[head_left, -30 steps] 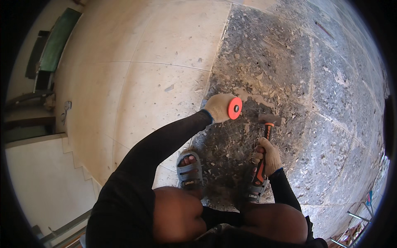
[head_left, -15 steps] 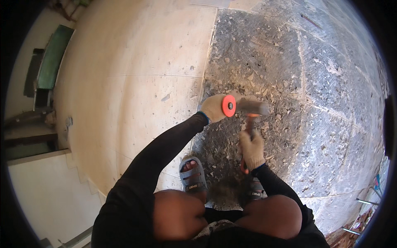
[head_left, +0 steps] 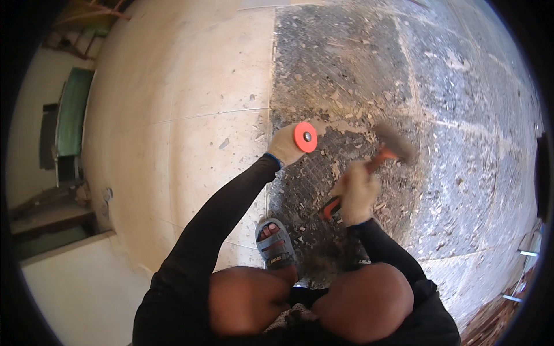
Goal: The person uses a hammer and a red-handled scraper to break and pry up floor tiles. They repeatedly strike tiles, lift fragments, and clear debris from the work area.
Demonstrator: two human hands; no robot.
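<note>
Mid-frame, the left hand point(head_left: 285, 145) grips the red-topped tool point(head_left: 306, 137), fingers mostly hidden; right of centre, the right hand point(head_left: 358, 195) clenches the hammer point(head_left: 395, 142). I'd hold the tool steady, hammer face square.

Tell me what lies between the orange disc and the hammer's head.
In the head view, dark, rough floor strewn with small pale chips shows between the orange disc and the blurred hammer head.
</note>
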